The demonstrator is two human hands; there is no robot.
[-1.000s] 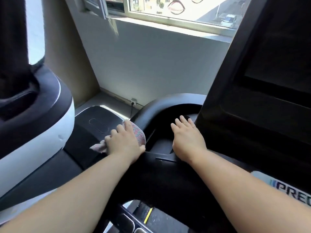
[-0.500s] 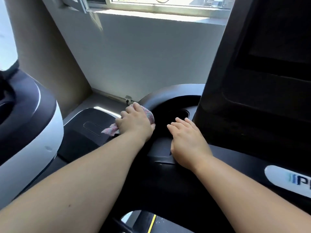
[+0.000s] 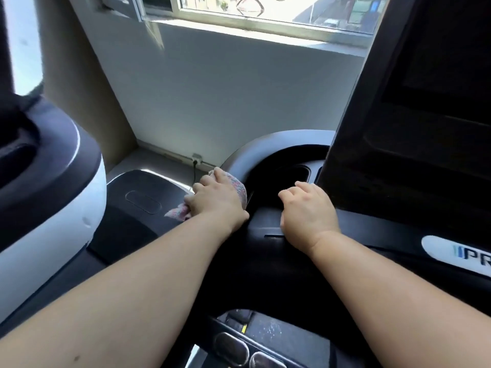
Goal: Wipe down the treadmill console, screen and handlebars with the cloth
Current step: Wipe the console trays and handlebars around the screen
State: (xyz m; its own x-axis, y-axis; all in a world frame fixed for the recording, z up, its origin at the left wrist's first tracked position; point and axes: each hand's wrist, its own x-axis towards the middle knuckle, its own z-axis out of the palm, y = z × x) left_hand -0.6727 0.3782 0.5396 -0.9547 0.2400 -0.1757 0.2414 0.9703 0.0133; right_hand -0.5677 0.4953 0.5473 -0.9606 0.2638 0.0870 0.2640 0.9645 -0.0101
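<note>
Far left is the neighbouring machine (image 3: 53,195), white shell with a black top, and it crowds that whole side. Next to it, lower down, sits a flat black cover (image 3: 143,200) with an oval inset. The open room on that side is the gap above that cover.

My left hand (image 3: 216,200) has its fingers curled over the cloth (image 3: 236,185), a pinkish speckled rag, and presses it on the outer left edge of the curved handlebar (image 3: 255,147). A tail of the rag hangs out under my palm, over the cover. Just behind my knuckles there's a wall socket (image 3: 196,156) with a cord running down, and then the grey wall (image 3: 225,102) under the window (image 3: 265,11), close behind the bar.

Inside the curve is a dark recessed pocket (image 3: 292,172). My right hand (image 3: 308,211) rests palm down at its near rim, fingers loosely bent, holding nothing.

Right of that, the tall black console panel (image 3: 411,128) rises up and blocks that side completely. A white logo badge (image 3: 457,252) sits low at the right edge.
</note>
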